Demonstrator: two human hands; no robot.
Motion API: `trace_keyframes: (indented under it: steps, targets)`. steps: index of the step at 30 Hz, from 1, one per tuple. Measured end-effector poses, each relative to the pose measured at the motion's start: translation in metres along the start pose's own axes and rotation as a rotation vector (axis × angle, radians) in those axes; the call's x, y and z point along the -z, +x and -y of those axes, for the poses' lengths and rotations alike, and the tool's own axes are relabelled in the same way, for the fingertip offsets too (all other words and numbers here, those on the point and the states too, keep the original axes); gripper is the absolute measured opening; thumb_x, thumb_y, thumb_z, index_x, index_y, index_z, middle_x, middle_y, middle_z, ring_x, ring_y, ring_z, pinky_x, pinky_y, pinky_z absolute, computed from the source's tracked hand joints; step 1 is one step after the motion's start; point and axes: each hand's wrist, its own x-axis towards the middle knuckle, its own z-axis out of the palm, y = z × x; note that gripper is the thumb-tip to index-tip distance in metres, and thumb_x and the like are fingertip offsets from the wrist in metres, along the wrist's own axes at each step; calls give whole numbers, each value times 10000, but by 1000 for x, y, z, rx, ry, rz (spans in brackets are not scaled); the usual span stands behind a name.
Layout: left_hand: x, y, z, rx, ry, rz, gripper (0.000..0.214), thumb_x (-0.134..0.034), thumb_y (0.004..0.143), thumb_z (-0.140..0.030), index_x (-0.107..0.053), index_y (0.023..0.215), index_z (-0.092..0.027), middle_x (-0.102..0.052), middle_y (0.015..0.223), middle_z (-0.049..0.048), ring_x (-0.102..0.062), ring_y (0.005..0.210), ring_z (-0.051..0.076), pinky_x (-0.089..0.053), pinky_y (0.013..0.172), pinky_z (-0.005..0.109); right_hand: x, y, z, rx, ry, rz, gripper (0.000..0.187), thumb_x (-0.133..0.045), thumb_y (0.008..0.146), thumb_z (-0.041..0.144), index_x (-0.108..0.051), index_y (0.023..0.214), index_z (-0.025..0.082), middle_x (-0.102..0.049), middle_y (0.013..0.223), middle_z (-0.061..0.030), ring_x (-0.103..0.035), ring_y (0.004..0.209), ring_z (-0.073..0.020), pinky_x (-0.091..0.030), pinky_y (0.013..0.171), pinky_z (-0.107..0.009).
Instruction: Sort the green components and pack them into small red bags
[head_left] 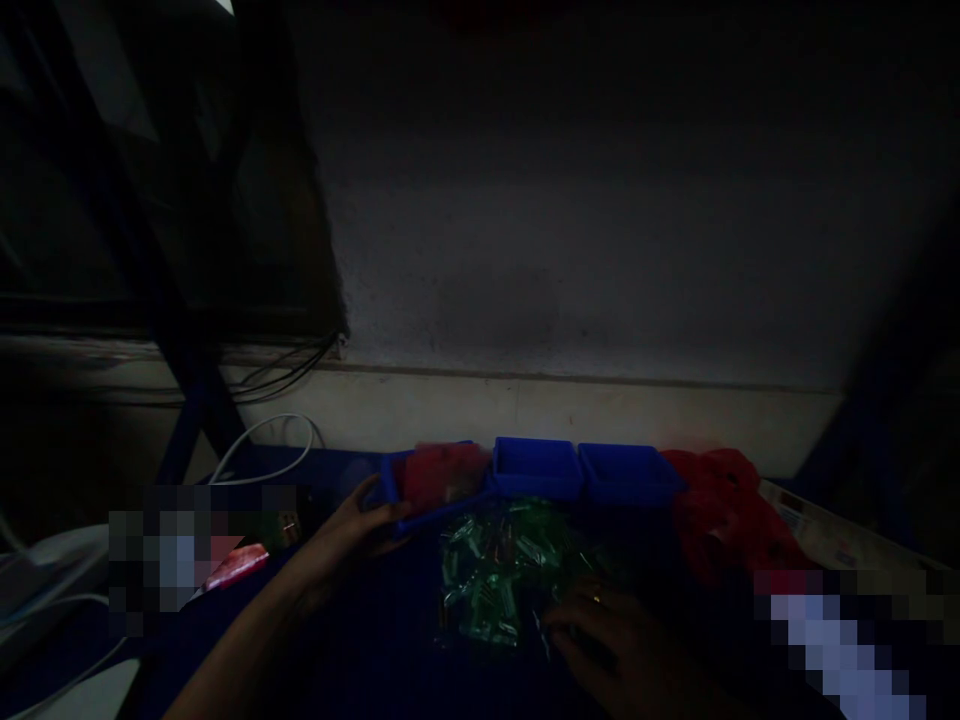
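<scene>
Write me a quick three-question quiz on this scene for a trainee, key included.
1. Count: how many blue trays are in view?
2. Choose: the left hand is at the
a) leftmost tray
b) middle tray
c) rightmost tray
3. True or false: the right hand is nearer to the green pieces than to the trays.

Key: 1. Three. 2. a. 3. True.

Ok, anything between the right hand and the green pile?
Nothing visible. The right hand is at the near right edge of the green pile; too dark to tell if they touch. The left hand, at the leftmost blue bin, is off that path.
</scene>
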Motion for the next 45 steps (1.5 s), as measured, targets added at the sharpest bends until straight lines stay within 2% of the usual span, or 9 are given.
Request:
trace_keyframes:
  steps: [2, 5, 10, 16, 20, 27, 34, 40, 45]
  targets:
    - [-5, 0, 2, -36, -2, 29, 686, -760, 612, -223, -436, 1215, -185, -615, 1115, 134, -653, 902, 241, -538, 781, 343, 1, 1, -1, -18, 27, -1, 183, -558, 784, 143, -665, 890, 247, -706, 840, 0, -653, 781, -161, -515, 717, -249]
    - [-10, 3, 6, -73, 63, -17, 751, -771, 578, -297, -413, 1225, -164, -603, 1126, 160, -661, 873, 263, -549, 734, 351, 4, 2, -3, -40, 52, -2, 173, -554, 794, 147, -667, 890, 235, -700, 836, -8, -647, 784, -161, -513, 726, -263]
    - [-15, 1, 8, -293, 432, -107, 829, -756, 570, -372, -338, 1252, -152, -524, 1193, 191, -581, 1022, 325, -512, 804, 403, 6, 3, -6, -65, 38, -2, 178, -547, 803, 164, -666, 918, 227, -702, 874, -23, -643, 821, -174, -515, 761, -294]
    - [-24, -11, 18, -569, 704, 23, 841, -739, 609, -325, -263, 1288, -190, -500, 1223, 144, -470, 1160, 323, -384, 974, 459, 7, 5, -6, -44, 34, -38, 181, -527, 807, 144, -657, 895, 235, -695, 859, -11, -642, 792, -163, -510, 722, -269]
    - [-24, -11, 24, -757, 895, 87, 814, -698, 653, -285, -247, 1329, -234, -477, 1215, 110, -500, 1111, 310, -416, 931, 463, 9, 6, -6, -29, 30, -77, 178, -521, 796, 129, -660, 858, 221, -690, 817, -22, -641, 762, -167, -511, 695, -282]
    - [-22, -20, 22, -857, 1227, 134, 701, -605, 745, -267, -232, 1339, -272, -487, 1073, 74, -566, 946, 266, -504, 756, 387, 9, 6, -9, -76, 36, -71, 165, -524, 806, 118, -656, 864, 197, -659, 786, -37, -625, 727, -169, -510, 651, -284]
    - [-20, -25, 20, -939, 1320, 196, 734, -575, 781, -252, -146, 1372, -318, -487, 1092, 73, -560, 934, 246, -505, 718, 357, 7, 5, -12, -62, 59, -113, 175, -516, 815, 122, -642, 890, 217, -665, 829, -35, -629, 765, -168, -523, 688, -284]
    - [-15, -26, 21, -1072, 1453, 198, 743, -550, 787, -224, -124, 1395, -259, -506, 1006, 87, -572, 798, 231, -503, 581, 327, 5, 5, -14, -74, 46, -141, 183, -516, 812, 120, -635, 905, 224, -662, 874, -36, -633, 806, -179, -531, 721, -305]
    - [-16, -30, 17, -1145, 1495, 212, 750, -559, 787, -210, -125, 1399, -230, -512, 1002, 100, -572, 807, 233, -508, 585, 322, 4, 4, -13, -105, 37, -125, 175, -525, 820, 149, -630, 935, 229, -651, 945, -46, -629, 867, -187, -525, 769, -311]
